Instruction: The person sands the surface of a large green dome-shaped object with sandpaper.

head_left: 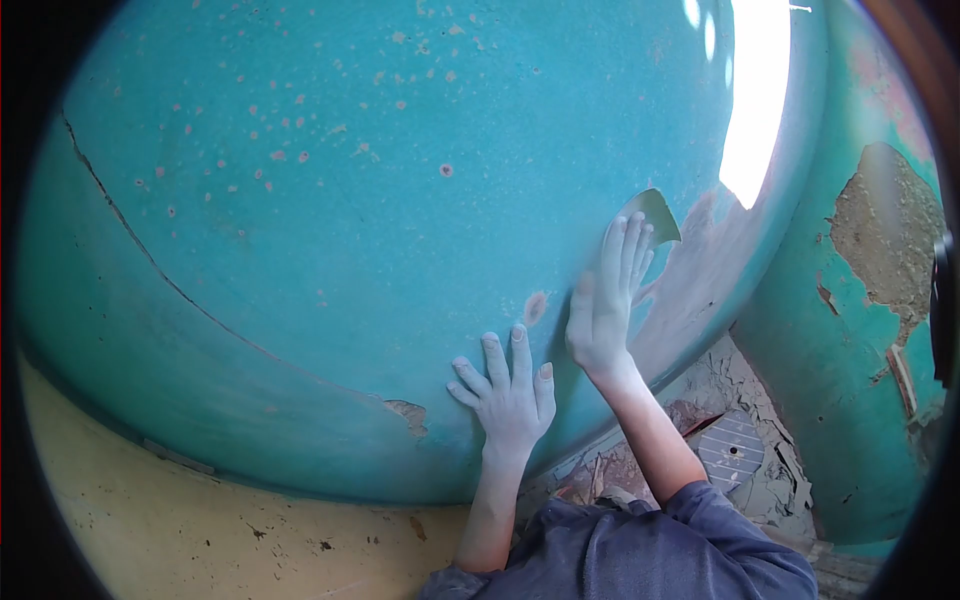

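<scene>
My left hand (510, 407), coated in pale dust, lies flat with fingers spread on a turquoise painted wall (380, 260). It holds nothing. Just to its right, my right hand (612, 290) is equally dusty and presses a green sheet of sandpaper (658, 215) against the wall under its fingers. One corner of the sheet sticks out beyond the fingertips; the rest is hidden beneath the hand. A small pale oval patch (536, 307) shows on the wall between my hands.
A whitish worn patch (690, 270) runs right of my right hand. A long crack (150, 255) curves down the wall's left side. A slotted grey plate (730, 450) lies among debris below right. Broken plaster (885, 225) marks the right-hand wall.
</scene>
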Demonstrator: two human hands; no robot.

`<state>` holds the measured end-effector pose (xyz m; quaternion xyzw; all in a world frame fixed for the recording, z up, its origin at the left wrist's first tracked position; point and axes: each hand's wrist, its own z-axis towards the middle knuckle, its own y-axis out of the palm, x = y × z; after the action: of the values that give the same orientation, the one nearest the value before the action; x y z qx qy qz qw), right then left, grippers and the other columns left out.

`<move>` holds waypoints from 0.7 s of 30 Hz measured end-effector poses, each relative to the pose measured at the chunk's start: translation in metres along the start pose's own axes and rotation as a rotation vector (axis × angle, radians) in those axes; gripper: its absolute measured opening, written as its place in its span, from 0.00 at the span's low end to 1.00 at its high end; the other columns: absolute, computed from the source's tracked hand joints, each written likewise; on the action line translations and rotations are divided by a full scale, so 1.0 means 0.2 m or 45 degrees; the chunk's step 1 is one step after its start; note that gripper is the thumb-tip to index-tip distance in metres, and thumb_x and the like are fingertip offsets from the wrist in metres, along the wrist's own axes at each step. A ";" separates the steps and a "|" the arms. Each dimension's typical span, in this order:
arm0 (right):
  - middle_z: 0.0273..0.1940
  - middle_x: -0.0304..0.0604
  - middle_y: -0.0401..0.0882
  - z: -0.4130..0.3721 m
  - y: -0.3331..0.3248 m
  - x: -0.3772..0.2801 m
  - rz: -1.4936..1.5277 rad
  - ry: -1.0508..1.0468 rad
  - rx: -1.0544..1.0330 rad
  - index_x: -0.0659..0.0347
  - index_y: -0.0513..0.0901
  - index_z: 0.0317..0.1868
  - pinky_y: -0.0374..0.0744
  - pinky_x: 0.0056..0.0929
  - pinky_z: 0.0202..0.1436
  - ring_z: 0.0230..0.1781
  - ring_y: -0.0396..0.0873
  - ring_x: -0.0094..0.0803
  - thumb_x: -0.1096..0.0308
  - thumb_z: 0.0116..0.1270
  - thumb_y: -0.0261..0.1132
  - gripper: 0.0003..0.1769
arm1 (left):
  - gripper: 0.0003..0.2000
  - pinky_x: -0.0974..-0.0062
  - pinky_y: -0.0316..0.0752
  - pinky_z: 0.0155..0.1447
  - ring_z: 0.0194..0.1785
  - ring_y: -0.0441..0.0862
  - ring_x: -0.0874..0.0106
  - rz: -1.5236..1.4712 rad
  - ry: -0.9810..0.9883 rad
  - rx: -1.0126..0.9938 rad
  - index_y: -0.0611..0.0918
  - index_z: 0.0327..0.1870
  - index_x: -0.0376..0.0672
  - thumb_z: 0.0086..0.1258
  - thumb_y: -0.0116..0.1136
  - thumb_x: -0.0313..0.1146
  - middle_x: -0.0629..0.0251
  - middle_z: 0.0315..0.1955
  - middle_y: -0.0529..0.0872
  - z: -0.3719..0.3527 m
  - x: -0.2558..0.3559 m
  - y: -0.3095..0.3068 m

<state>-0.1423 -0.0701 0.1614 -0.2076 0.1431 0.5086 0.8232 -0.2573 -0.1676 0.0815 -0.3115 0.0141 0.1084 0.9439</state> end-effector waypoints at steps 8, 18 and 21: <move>0.78 0.74 0.45 -0.70 0.15 0.26 -0.219 -0.223 -0.219 0.77 0.54 0.77 0.39 0.69 0.78 0.79 0.38 0.76 0.64 0.70 0.59 0.41 | 0.32 0.27 0.21 0.72 0.79 0.24 0.31 -0.006 -0.002 0.037 0.59 0.80 0.41 0.82 0.34 0.51 0.45 0.82 0.40 0.01 0.00 0.00; 0.80 0.71 0.42 -0.07 0.02 0.04 -0.069 -0.037 -0.052 0.73 0.56 0.77 0.36 0.67 0.78 0.80 0.35 0.74 0.63 0.72 0.57 0.39 | 0.32 0.26 0.21 0.71 0.79 0.24 0.30 -0.003 0.013 0.029 0.60 0.80 0.40 0.81 0.35 0.51 0.44 0.81 0.40 0.01 0.00 0.00; 0.78 0.73 0.45 -0.48 0.13 0.10 -0.060 -0.183 -0.240 0.72 0.60 0.76 0.38 0.73 0.76 0.79 0.38 0.75 0.62 0.70 0.59 0.38 | 0.32 0.26 0.21 0.71 0.79 0.23 0.30 -0.006 0.001 0.022 0.60 0.80 0.41 0.81 0.35 0.51 0.44 0.81 0.40 0.00 0.00 0.01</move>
<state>-0.1591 -0.0919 0.0641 -0.2505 0.0303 0.5137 0.8200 -0.2571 -0.1661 0.0811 -0.3033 0.0147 0.1060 0.9469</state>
